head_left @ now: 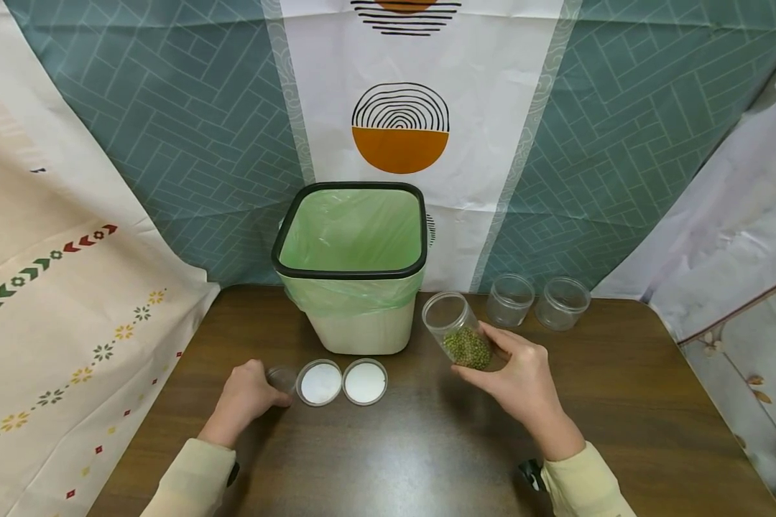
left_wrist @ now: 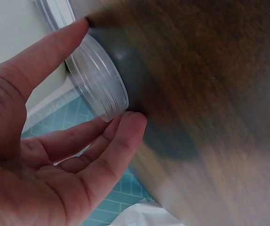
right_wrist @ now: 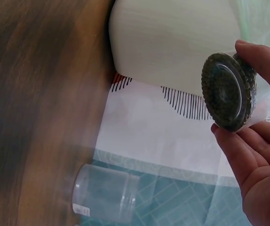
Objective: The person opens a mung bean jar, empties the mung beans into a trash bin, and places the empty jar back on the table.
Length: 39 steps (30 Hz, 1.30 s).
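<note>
My right hand (head_left: 517,370) holds a clear jar (head_left: 446,313) partly filled with green mung beans (head_left: 468,347), raised above the table. The jar leans, its uncovered mouth toward the upper left; in the right wrist view the beans show through its base (right_wrist: 224,92). On the left, my left hand (head_left: 248,395) has thumb and fingers around the rim of a shallow clear lid (left_wrist: 99,77) at the table surface. Beside it lie two round lids with white insides, a left one (head_left: 320,383) and a right one (head_left: 365,382).
A bin (head_left: 356,323) with a black rim and green liner stands at the back, near the jar. Two clear jars, one (head_left: 511,300) beside the other (head_left: 562,304), stand back right. Patterned cloths (head_left: 233,143) hang behind the wooden table (head_left: 394,459).
</note>
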Motion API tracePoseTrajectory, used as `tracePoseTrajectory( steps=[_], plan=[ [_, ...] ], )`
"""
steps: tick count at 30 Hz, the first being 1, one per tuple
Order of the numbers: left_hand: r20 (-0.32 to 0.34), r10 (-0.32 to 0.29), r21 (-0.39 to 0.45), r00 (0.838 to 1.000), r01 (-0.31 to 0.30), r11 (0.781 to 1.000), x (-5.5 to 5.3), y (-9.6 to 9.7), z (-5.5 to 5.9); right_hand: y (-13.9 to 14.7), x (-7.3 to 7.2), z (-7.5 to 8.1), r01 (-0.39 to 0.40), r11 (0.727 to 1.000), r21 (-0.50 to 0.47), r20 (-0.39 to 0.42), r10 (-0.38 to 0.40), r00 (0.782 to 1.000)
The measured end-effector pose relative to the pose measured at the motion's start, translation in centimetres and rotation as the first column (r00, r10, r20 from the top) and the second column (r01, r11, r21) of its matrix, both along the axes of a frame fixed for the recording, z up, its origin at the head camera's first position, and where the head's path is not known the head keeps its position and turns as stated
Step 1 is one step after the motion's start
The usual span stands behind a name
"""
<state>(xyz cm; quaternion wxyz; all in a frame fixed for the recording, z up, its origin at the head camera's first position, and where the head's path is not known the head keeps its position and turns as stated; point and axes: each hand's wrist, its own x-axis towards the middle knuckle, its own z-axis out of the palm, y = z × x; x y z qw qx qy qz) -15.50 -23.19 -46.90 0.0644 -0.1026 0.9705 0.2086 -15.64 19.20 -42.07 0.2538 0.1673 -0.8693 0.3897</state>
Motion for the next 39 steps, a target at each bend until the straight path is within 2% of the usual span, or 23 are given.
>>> tracePoseTrajectory(
  steps=[4, 7, 11, 14, 20, 23, 25, 28, 31, 35, 39],
  plan=[
    [0.012, -0.003, -0.003, 1.000, 0.003, 1.000, 0.0, 0.0, 0.3, 0.0, -0.1, 0.3, -0.002, 1.000, -0.021, -0.010, 0.002, 1.000],
    [0.046, -0.003, -0.012, 0.999, 0.003, 1.000, 0.1, -0.1, 0.7, 0.1, -0.3, 0.8, -0.002, 0.999, -0.045, -0.016, 0.001, 1.000],
    [0.098, 0.001, -0.035, 0.995, 0.003, 0.999, 0.2, -0.4, 1.5, 0.4, -0.7, 1.6, 0.002, 0.998, -0.068, -0.027, -0.003, 1.000],
    [0.107, 0.003, -0.041, 0.994, 0.001, 0.999, 0.2, -0.6, 2.2, 0.7, -0.9, 2.1, 0.011, 0.997, -0.082, -0.025, -0.013, 1.000],
    [0.035, -0.002, -0.031, 0.999, 0.004, 1.000, 0.1, -0.7, 5.1, 1.1, -1.1, 3.3, 0.037, 0.987, -0.160, 0.050, -0.029, 0.998],
    [-0.034, -0.021, -0.035, 0.999, 0.020, 0.999, -0.2, -0.5, 6.9, 1.2, -1.0, 4.4, 0.065, 0.979, -0.196, 0.094, -0.047, 0.994],
    [-0.107, -0.037, -0.029, 0.994, 0.034, 0.999, -0.6, -0.3, 8.3, 1.2, -0.8, 5.4, 0.086, 0.974, -0.209, 0.123, -0.061, 0.991],
    [-0.240, -0.063, -0.018, 0.969, 0.060, 0.998, -1.3, 0.2, 10.6, 1.3, -0.7, 6.3, 0.119, 0.968, -0.220, 0.174, -0.081, 0.981],
    [-0.374, -0.063, -0.004, 0.925, 0.067, 0.998, -2.0, 0.6, 13.1, 1.2, -0.7, 6.9, 0.135, 0.962, -0.236, 0.215, -0.084, 0.973],
    [-0.501, 0.003, 0.050, 0.866, 0.025, 0.998, -3.0, 1.4, 15.8, 1.2, -0.9, 7.4, 0.157, 0.951, -0.268, 0.247, -0.089, 0.965],
    [-0.576, 0.045, 0.129, 0.816, 0.036, 0.991, -4.4, 2.9, 17.8, 1.4, -1.0, 8.5, 0.175, 0.942, -0.286, 0.248, -0.103, 0.963]
  ],
)
